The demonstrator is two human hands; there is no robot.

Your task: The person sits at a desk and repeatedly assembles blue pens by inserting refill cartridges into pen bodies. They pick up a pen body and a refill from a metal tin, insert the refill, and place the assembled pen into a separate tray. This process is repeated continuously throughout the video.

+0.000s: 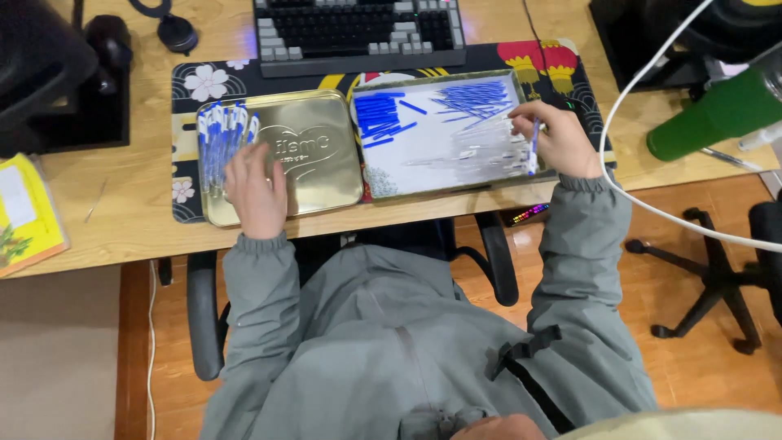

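Single view, head-worn camera. Position: above the seated person, looking steeply down and forward. Desk (122,220) fills the upper frame toward 12 o'clock; the person's grey jacket (391,342) occupies the lower centre at 6 o'clock. Range: moderate, arm's reach. No second view; no shared area.

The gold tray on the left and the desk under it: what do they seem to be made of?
The gold tray looks like thin metal, probably tin, with a glossy finish: it reflects light and carries an embossed heart shape. The desk looks like wood or a wood-look laminate, pale and matte, with visible grain lines; which of the two cannot be told.
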